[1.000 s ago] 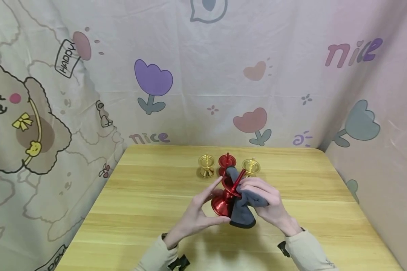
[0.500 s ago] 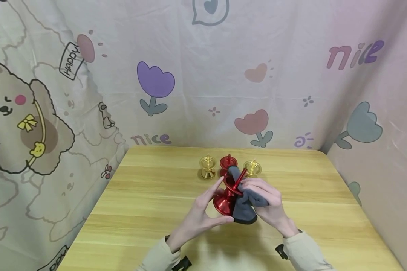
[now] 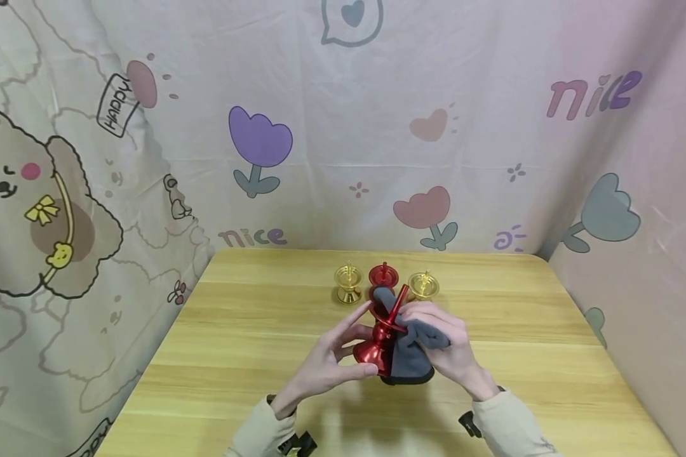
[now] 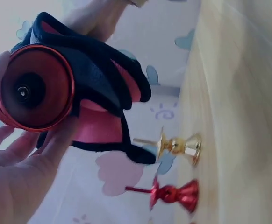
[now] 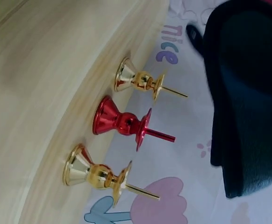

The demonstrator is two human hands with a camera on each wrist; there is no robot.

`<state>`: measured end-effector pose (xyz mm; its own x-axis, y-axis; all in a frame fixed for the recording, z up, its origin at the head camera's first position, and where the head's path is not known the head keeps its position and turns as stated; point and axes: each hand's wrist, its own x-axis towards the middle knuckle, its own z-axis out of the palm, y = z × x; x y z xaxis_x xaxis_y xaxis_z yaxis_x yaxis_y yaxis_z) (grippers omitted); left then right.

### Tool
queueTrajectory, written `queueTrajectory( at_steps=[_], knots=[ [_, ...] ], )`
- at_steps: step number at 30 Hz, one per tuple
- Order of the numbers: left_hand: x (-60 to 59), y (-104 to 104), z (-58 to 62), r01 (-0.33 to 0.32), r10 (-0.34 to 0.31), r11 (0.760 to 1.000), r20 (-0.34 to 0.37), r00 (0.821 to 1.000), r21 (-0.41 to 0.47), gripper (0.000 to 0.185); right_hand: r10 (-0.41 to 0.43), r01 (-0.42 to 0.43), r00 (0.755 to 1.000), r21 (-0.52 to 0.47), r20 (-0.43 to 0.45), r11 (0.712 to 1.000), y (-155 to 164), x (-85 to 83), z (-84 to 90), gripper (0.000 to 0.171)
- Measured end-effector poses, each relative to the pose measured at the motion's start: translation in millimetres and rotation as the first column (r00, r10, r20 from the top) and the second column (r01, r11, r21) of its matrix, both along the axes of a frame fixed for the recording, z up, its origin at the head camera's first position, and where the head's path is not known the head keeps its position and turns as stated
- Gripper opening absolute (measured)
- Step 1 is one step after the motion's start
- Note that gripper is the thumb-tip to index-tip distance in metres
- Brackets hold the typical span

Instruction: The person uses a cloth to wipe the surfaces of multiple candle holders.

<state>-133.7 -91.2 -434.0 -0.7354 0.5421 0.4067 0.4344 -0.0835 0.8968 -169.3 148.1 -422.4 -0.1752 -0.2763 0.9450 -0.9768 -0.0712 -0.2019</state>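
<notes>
My left hand (image 3: pixel 326 362) holds a shiny red candle holder (image 3: pixel 374 352) by its flared base, raised above the table and tilted with its spike up to the right. In the left wrist view the round hollow underside of the candle holder (image 4: pixel 56 93) faces the camera, with fingers around its rim. A grey-blue cloth (image 3: pixel 411 358) with dark edging is bunched in my right hand (image 3: pixel 448 336), which presses it against the holder's dish and spike. The left wrist view shows pink patches on the cloth (image 4: pixel 98 126). The right hand's fingertips are partly hidden by the cloth.
Three more candle holders stand upright in a row near the table's back: a gold one (image 3: pixel 349 285), a red one (image 3: pixel 383 275) and another gold one (image 3: pixel 423 285). Behind the wooden table (image 3: pixel 234 336) hangs a printed curtain (image 3: pixel 331 127).
The held candle holder has turned a little more upright, its base shifting slightly left and down. My left thumb has moved left along the base; the right hand and cloth have shifted slightly.
</notes>
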Motion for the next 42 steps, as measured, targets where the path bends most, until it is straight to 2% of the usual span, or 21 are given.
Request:
queueTrajectory(
  at_steps=[3, 6, 8, 9, 11, 14, 16, 18, 20, 23, 26, 28, 30, 33, 35, 37, 39, 42],
  knots=[
    [0.2, 3.5, 0.5, -0.098, 0.086, 0.991, -0.121, 0.989, -0.096, 0.097, -0.036, 0.036, 0.999, -0.008, -0.022, 0.999, -0.6, -0.9, 0.4, 0.015],
    [0.7, 6.9, -1.2, -0.205, 0.161, 0.97, -0.285, 0.945, -0.134, 0.103, -0.075, 0.074, 0.996, -0.016, -0.051, 0.997, -1.6, -0.4, 1.8, 0.015],
    [1.3, 7.4, -2.2, -0.224, 0.178, 0.967, -0.314, 0.932, -0.117, 0.103, -0.087, 0.086, 0.994, -0.017, -0.065, 0.996, -2.4, 0.7, 3.8, 0.014],
    [1.6, 6.9, -2.7, -0.218, 0.177, 0.97, -0.306, 0.935, -0.105, 0.101, -0.088, 0.087, 0.994, -0.015, -0.068, 0.996, -2.7, 1.4, 4.8, 0.014],
    [2.0, 4.6, -3.2, -0.168, 0.147, 0.983, -0.238, 0.96, -0.073, 0.098, -0.07, 0.07, 0.995, -0.01, -0.064, 0.998, -3.3, 2.5, 6.4, 0.014],
    [1.6, -0.5, -2.9, -0.048, 0.046, 0.999, -0.11, 0.993, -0.015, 0.094, -0.019, 0.019, 0.999, -0.007, -0.045, 1.0, -3.4, 3.8, 7.6, 0.015],
    [1.2, -3.5, -2.1, 0.03, -0.029, 0.999, -0.037, 0.999, 0.014, 0.092, 0.02, -0.021, 0.999, -0.008, -0.033, 1.0, -3.3, 3.9, 7.4, 0.017],
    [0.4, -5.4, -1.1, 0.078, -0.078, 0.997, -0.007, 0.997, 0.018, 0.09, 0.04, -0.041, 0.999, -0.013, -0.027, 0.999, -3.1, 3.7, 7.3, 0.018],
    [0.3, -5.4, 0.0, 0.07, -0.07, 0.997, -0.004, 0.998, -0.017, 0.091, 0.033, -0.034, 0.999, -0.018, -0.035, 0.999, -3.2, 3.4, 7.2, 0.017],
    [0.1, -2.4, 1.2, -0.016, 0.005, 0.995, -0.109, 0.994, -0.094, 0.098, -0.018, 0.016, 0.998, -0.025, -0.06, 1.0, -4.2, 4.0, 7.9, 0.014],
    [0.7, 1.2, 1.7, -0.122, 0.085, 0.983, -0.251, 0.964, -0.135, 0.106, -0.058, 0.056, 0.995, -0.033, -0.079, 0.998, -5.2, 5.3, 9.0, 0.014],
    [1.3, 2.1, 1.4, -0.143, 0.101, 0.982, -0.288, 0.952, -0.126, 0.105, -0.069, 0.067, 0.994, -0.032, -0.081, 0.997, -5.2, 6.1, 9.7, 0.014],
    [2.1, 1.0, 1.1, -0.116, 0.087, 0.988, -0.253, 0.964, -0.102, 0.101, -0.065, 0.063, 0.995, -0.029, -0.08, 0.998, -4.8, 6.5, 10.2, 0.014],
    [2.7, -3.3, 1.3, 0.007, -0.01, 1.0, -0.115, 0.993, -0.027, 0.095, -0.021, 0.019, 0.998, -0.02, -0.066, 1.0, -3.9, 6.1, 9.3, 0.015],
    [2.7, -6.4, 1.6, 0.083, -0.082, 0.996, -0.043, 0.996, 0.019, 0.094, 0.02, -0.021, 0.998, -0.02, -0.054, 1.0, -3.7, 5.5, 8.2, 0.016],
    [2.9, -8.1, 2.5, 0.131, -0.131, 0.991, 0.005, 0.991, 0.03, 0.093, 0.052, -0.053, 0.998, -0.025, -0.043, 0.998, -3.2, 4.6, 6.6, 0.018],
    [3.0, -7.8, 3.5, 0.121, -0.121, 0.993, 0.007, 0.993, -0.007, 0.094, 0.056, -0.057, 0.997, -0.033, -0.044, 0.998, -3.1, 3.9, 5.9, 0.017],
    [3.5, -4.3, 4.6, 0.019, -0.024, 0.994, -0.051, 0.998, -0.107, 0.1, 0.017, -0.02, 0.998, -0.039, -0.063, 0.999, -2.9, 3.3, 4.8, 0.016]
  ],
)
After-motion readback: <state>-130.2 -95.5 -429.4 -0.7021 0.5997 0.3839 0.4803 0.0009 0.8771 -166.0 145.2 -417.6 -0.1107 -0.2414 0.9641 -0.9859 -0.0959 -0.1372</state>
